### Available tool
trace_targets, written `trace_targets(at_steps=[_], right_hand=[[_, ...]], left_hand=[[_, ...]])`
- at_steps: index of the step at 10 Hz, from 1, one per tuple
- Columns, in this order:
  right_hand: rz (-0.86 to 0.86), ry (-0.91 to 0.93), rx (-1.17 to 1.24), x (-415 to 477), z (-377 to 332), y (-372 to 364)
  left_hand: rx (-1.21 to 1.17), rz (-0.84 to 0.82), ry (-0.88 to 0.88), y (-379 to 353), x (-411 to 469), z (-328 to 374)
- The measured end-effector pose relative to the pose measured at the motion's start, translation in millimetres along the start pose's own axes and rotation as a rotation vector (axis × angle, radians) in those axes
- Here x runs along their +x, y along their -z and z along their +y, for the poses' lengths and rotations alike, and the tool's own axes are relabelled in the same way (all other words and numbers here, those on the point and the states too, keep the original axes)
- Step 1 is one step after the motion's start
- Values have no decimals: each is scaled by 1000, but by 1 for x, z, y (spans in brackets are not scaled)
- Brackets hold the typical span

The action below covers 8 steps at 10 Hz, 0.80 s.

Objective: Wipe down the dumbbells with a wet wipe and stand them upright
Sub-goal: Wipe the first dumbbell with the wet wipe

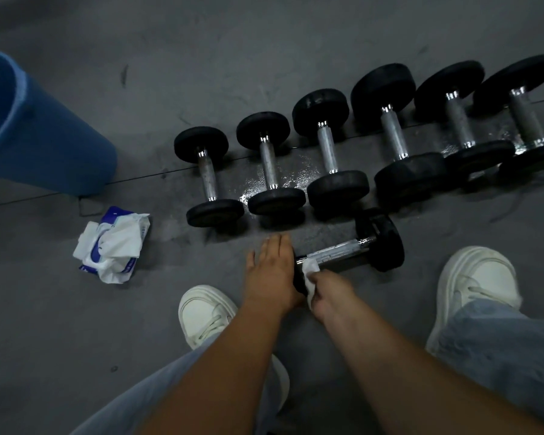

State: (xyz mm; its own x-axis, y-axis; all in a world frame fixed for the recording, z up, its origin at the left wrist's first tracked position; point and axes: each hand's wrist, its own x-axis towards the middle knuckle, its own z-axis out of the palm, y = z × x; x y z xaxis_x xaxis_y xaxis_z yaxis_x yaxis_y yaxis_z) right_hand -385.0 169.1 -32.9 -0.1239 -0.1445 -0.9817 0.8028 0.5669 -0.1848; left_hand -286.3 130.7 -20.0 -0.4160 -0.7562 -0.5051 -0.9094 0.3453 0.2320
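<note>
This looks like a gym or weights room. Six black-headed dumbbells [327, 149] with metal handles lie side by side in a row on the floor [233, 42], growing larger toward the right. A seventh dumbbell [336, 248] lies just in front of them. The floor is dark grey, scuffed matting with a straight seam [139, 177] across it. A blue bin [44, 136] stands at the left, with a pack of wet wipes [113, 243] near it.

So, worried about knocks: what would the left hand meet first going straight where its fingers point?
Probably the second dumbbell from the left, its near end; depth from the left hand is unclear.
</note>
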Motion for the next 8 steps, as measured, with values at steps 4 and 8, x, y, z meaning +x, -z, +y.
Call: trace_targets(at_steps=[4, 8], right_hand=[[-59, -13, 88, -2, -15, 4], [178, 41, -112, 45, 12, -17]], left_hand=[[25, -13, 3, 2, 1, 1], [-1, 26, -3, -1, -3, 2]])
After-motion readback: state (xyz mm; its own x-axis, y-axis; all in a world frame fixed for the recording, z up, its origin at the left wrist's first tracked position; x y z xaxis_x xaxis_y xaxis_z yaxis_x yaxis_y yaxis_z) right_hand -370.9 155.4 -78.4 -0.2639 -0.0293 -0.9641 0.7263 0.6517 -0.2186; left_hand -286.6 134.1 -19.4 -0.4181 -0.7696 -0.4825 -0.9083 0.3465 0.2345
